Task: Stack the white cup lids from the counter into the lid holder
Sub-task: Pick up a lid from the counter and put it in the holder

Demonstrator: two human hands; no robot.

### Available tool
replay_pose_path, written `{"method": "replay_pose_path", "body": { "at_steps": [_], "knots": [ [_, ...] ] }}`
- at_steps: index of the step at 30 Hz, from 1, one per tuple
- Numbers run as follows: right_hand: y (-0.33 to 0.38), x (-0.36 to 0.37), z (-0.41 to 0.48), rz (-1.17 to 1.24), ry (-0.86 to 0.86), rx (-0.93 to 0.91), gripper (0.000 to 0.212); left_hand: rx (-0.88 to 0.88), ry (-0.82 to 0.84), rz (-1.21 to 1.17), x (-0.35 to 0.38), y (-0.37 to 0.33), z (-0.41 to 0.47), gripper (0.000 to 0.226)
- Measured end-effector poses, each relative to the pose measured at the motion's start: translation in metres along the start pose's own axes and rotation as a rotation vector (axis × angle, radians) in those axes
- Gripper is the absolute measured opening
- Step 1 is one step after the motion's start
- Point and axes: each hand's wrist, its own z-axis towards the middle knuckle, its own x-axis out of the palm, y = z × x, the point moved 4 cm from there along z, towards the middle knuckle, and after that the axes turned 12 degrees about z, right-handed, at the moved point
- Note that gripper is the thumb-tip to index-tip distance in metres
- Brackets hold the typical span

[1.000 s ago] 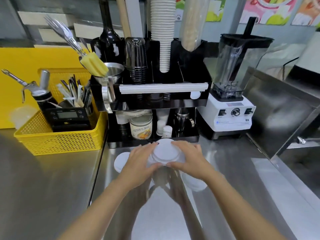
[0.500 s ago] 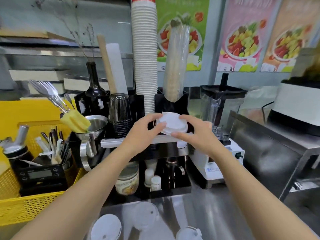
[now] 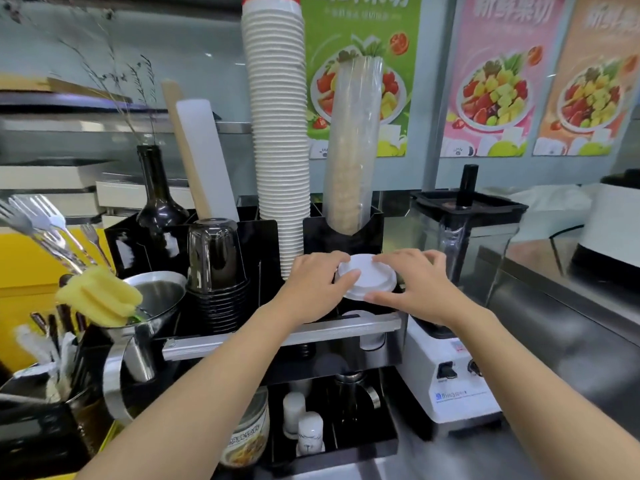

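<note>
My left hand (image 3: 317, 284) and right hand (image 3: 414, 284) pinch white lids (image 3: 367, 280) over the black organiser (image 3: 263, 244). Fruit posters (image 3: 498, 74) line the wall behind the steel counter (image 3: 433, 459).

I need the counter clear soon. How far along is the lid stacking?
In hand: the left hand and right hand hold a stack of white lids over the black holder, not yet released. No lids visibly seated. The counter is out of view, so what remains is unknown.
</note>
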Motion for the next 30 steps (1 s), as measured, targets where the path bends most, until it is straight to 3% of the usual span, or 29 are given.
{"method": "replay_pose_path", "body": {
  "at_steps": [2, 9, 14, 20, 24, 30],
  "knots": [
    [-0.003, 0.005, 0.0, -0.035, 0.037, -0.008, 0.083, 0.003, 0.012, 0.016, 0.005, 0.003, -0.001, 0.041],
    [-0.009, 0.013, -0.002, -0.051, 0.011, -0.041, 0.063, 0.025, 0.033, 0.067, 0.01, 0.0, -0.001, 0.045],
    [-0.006, 0.011, -0.005, -0.129, -0.048, -0.088, 0.073, 0.014, 0.048, 0.051, 0.011, -0.003, 0.0, 0.044],
    [-0.007, 0.02, -0.008, -0.226, -0.117, -0.111, 0.07, -0.011, 0.09, 0.021, 0.02, -0.001, 0.0, 0.046],
    [-0.01, 0.026, -0.013, -0.211, -0.151, -0.108, 0.067, 0.018, 0.071, 0.075, 0.026, 0.004, 0.002, 0.047],
    [-0.015, 0.034, -0.016, -0.178, -0.109, -0.047, 0.078, 0.091, 0.128, 0.238, 0.039, 0.007, -0.001, 0.059]
  ]
}}
